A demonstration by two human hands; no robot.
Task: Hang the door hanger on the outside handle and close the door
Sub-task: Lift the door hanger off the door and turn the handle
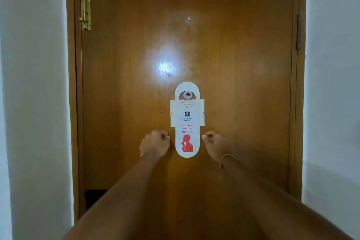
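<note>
Here both fists, left hand (pixel 154 145) and right hand (pixel 214 143), flank the door hanger (pixel 187 134).

White hanger (pixel 187 121) upright on door (pixel 243 84)

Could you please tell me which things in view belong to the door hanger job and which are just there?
Job: white "Please do not disturb" door hanger; brown wooden door; left hand; right hand.
Just there: brass bolt latch; white walls; thin wrist bangle.
</note>
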